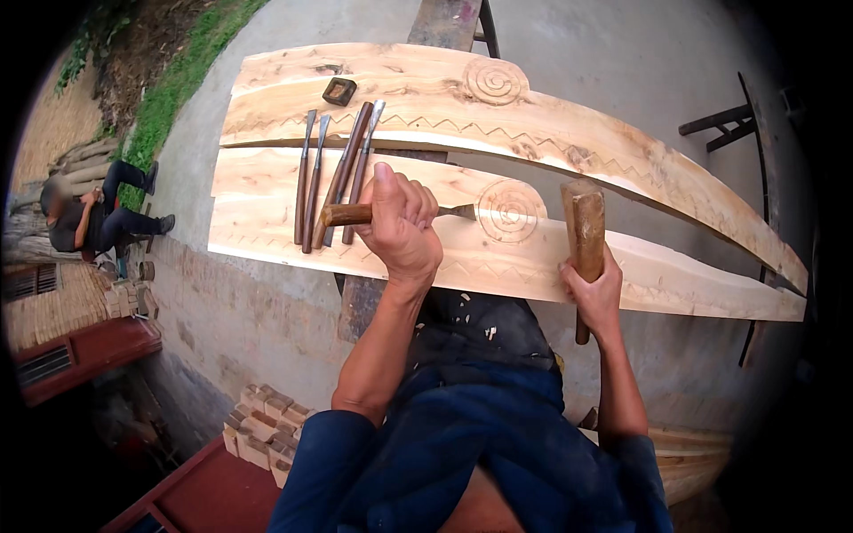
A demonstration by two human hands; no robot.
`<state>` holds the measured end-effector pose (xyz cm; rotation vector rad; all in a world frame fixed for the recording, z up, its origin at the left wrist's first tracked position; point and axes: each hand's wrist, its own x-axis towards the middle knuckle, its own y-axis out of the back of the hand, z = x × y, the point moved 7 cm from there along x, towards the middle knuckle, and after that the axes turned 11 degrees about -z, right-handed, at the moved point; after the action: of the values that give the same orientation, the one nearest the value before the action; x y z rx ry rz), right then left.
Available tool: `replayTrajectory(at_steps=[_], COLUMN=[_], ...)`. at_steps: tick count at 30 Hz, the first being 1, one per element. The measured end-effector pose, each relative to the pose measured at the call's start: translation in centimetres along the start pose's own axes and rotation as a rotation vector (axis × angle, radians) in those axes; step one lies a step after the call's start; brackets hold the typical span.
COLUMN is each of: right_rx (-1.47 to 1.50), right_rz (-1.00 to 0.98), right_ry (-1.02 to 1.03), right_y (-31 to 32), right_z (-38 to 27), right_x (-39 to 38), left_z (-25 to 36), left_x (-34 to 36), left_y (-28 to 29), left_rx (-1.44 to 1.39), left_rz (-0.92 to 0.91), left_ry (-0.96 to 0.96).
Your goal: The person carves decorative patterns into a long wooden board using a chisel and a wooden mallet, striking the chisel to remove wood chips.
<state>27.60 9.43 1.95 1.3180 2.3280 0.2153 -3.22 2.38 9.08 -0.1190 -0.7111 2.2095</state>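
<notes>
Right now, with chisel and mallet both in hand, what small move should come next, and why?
Probably a light tap of the wooden mallet on the chisel handle's end. The left hand holds the chisel with its blade tip at the left edge of the carved spiral on the near plank, while the right hand holds the mallet upright, off to the right, away from the handle.

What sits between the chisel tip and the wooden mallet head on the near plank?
In the head view, a carved spiral on the near pale wooden plank lies between the steel chisel tip and the brown wooden mallet.
</notes>
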Motion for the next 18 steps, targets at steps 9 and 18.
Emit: replayTrajectory(at_steps=[9,18], right_rx=[0.005,0.029], right_rz=[-0.011,-0.019], right_ry=[-0.032,-0.048], right_y=[-0.04,-0.10], right_z=[-0.26,-0.32], right_x=[0.07,0.15], left_z=[-0.49,-0.66], left_x=[-0.12,0.27], left_y=[-0.01,-0.10], left_rx=[-0.081,-0.097], left_rz=[-0.028,-0.108], left_ry=[-0.004,-0.018])
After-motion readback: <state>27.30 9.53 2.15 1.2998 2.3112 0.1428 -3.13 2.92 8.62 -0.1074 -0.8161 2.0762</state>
